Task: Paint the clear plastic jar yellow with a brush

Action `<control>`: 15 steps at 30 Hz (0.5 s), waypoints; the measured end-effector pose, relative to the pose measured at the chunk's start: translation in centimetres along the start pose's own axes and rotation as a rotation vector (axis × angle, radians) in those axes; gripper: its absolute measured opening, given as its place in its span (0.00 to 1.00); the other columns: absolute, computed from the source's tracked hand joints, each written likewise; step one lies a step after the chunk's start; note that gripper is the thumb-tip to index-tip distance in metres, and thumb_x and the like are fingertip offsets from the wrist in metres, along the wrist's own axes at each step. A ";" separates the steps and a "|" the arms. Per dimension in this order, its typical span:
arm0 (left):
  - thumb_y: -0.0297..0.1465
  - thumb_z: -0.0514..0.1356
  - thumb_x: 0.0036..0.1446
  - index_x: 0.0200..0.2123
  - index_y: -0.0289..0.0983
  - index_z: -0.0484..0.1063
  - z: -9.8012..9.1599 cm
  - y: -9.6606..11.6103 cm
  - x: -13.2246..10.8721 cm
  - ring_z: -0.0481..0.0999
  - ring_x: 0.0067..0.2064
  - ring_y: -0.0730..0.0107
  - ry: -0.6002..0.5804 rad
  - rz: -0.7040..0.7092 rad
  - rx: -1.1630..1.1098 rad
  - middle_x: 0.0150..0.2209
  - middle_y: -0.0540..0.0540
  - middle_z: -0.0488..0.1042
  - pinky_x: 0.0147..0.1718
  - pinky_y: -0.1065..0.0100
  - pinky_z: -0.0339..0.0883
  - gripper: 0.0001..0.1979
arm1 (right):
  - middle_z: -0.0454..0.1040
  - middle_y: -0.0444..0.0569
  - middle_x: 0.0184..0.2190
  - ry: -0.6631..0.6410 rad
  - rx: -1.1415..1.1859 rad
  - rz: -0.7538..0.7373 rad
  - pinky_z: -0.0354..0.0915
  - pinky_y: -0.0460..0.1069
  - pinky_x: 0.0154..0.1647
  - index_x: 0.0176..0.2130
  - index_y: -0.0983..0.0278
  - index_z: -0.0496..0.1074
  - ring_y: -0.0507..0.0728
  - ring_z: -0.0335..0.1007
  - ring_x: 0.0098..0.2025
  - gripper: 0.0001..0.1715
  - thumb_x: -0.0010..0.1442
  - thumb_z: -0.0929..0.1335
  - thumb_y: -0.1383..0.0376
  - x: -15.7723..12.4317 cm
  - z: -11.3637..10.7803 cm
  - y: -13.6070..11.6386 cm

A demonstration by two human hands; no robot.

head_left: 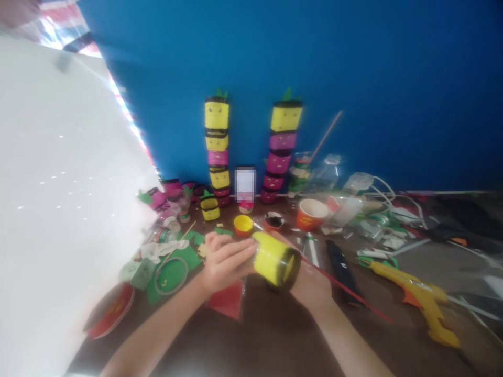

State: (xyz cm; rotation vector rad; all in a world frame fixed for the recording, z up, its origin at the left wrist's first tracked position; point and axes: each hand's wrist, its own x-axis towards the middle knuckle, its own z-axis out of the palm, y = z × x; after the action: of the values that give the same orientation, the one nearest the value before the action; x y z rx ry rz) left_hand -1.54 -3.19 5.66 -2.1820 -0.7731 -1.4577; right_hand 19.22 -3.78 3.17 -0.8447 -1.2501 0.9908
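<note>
A yellow cylindrical cup with black bands lies tilted on its side between my hands, its open end toward the lower right. My left hand presses its fingers together against the cup's left end. From behind and to the right, my right hand holds the cup; most of its fingers are hidden by it. A thin red stick slants beside my right wrist; whether that hand touches it I cannot tell. Under my left hand lies a red sheet. The picture is blurred by motion.
Two tall stacks of yellow and purple cups, a left stack and a right stack, stand against the blue wall. A yellow glue gun lies right, near a dark tool. A tape ring rests on green sheets at left.
</note>
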 end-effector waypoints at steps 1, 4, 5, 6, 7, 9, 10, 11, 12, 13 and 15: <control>0.42 0.66 0.45 0.54 0.49 0.65 0.0 0.0 0.0 0.69 0.37 0.66 -0.004 -0.005 0.001 0.39 0.49 0.79 0.39 0.62 0.55 0.31 | 0.76 0.51 0.41 -0.028 0.017 0.014 0.66 0.58 0.50 0.46 0.58 0.73 0.60 0.72 0.47 0.24 0.56 0.61 0.51 0.0 0.0 -0.1; 0.42 0.65 0.46 0.53 0.50 0.66 0.0 0.0 -0.2 0.69 0.36 0.66 -0.015 -0.018 0.007 0.39 0.50 0.79 0.39 0.62 0.55 0.29 | 0.76 0.53 0.41 -0.129 0.078 0.060 0.67 0.60 0.48 0.48 0.60 0.72 0.62 0.72 0.47 0.29 0.54 0.61 0.47 0.1 0.0 -0.4; 0.41 0.65 0.46 0.53 0.50 0.66 0.0 0.0 -0.2 0.69 0.36 0.66 -0.019 -0.021 0.009 0.39 0.50 0.79 0.39 0.62 0.55 0.29 | 0.76 0.54 0.42 -0.148 0.091 0.066 0.67 0.60 0.48 0.48 0.61 0.72 0.62 0.72 0.47 0.31 0.53 0.62 0.45 0.1 0.1 -0.4; 0.41 0.65 0.46 0.53 0.50 0.66 0.0 0.0 -0.3 0.69 0.36 0.66 -0.024 -0.024 0.012 0.39 0.50 0.79 0.39 0.62 0.55 0.28 | 0.75 0.54 0.42 -0.161 0.102 0.070 0.67 0.61 0.48 0.49 0.61 0.71 0.62 0.71 0.47 0.33 0.52 0.62 0.45 0.1 0.1 -0.5; 0.40 0.66 0.46 0.52 0.50 0.67 0.0 0.0 -0.3 0.69 0.36 0.66 -0.030 -0.029 0.016 0.39 0.50 0.79 0.39 0.62 0.55 0.28 | 0.75 0.54 0.43 -0.157 0.105 0.068 0.66 0.61 0.48 0.49 0.61 0.71 0.62 0.71 0.48 0.33 0.52 0.62 0.45 0.1 0.2 -0.5; 0.40 0.65 0.46 0.51 0.51 0.68 0.0 0.0 -0.4 0.69 0.35 0.66 -0.039 -0.033 0.030 0.38 0.50 0.79 0.39 0.61 0.55 0.25 | 0.74 0.53 0.44 -0.094 0.080 0.044 0.66 0.60 0.50 0.50 0.59 0.69 0.62 0.69 0.51 0.31 0.52 0.64 0.47 0.1 0.4 -0.4; 0.40 0.65 0.46 0.50 0.51 0.69 0.1 0.0 -0.4 0.69 0.35 0.66 -0.037 -0.030 0.038 0.38 0.50 0.79 0.39 0.61 0.55 0.24 | 0.74 0.52 0.45 -0.050 0.059 0.027 0.65 0.60 0.51 0.51 0.59 0.69 0.61 0.68 0.52 0.30 0.52 0.64 0.48 0.2 0.6 -0.3; 0.40 0.65 0.46 0.49 0.51 0.69 0.1 0.0 -0.5 0.69 0.35 0.66 -0.031 -0.024 0.045 0.38 0.50 0.79 0.39 0.61 0.55 0.24 | 0.74 0.51 0.45 -0.008 0.038 0.009 0.65 0.60 0.51 0.51 0.58 0.68 0.61 0.67 0.53 0.29 0.52 0.65 0.50 0.2 0.7 -0.2; 0.40 0.65 0.46 0.49 0.50 0.70 0.1 0.0 -0.5 0.69 0.35 0.66 -0.020 -0.016 0.051 0.37 0.50 0.79 0.39 0.61 0.56 0.24 | 0.73 0.51 0.45 0.025 0.014 -0.005 0.65 0.59 0.52 0.51 0.58 0.68 0.61 0.66 0.53 0.28 0.52 0.66 0.51 0.3 0.8 -0.1; 0.40 0.66 0.46 0.50 0.50 0.69 0.1 0.0 -0.5 0.69 0.36 0.66 -0.011 -0.010 0.054 0.37 0.49 0.79 0.39 0.61 0.56 0.25 | 0.74 0.51 0.45 0.043 -0.009 -0.014 0.65 0.59 0.52 0.51 0.57 0.68 0.61 0.66 0.54 0.27 0.52 0.66 0.52 0.3 0.8 0.1; 0.40 0.66 0.45 0.50 0.49 0.69 0.1 0.0 -0.5 0.70 0.36 0.66 -0.007 -0.011 0.062 0.38 0.49 0.79 0.39 0.62 0.56 0.26 | 0.74 0.50 0.44 0.042 -0.055 -0.020 0.65 0.59 0.53 0.50 0.57 0.69 0.61 0.66 0.54 0.26 0.52 0.67 0.53 0.3 0.6 0.4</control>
State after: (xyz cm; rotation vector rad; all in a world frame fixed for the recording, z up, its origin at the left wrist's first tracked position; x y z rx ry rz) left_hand -1.60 -3.28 5.19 -2.1410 -0.8228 -1.4134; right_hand 18.60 -3.36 3.04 -0.8904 -1.2524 0.9217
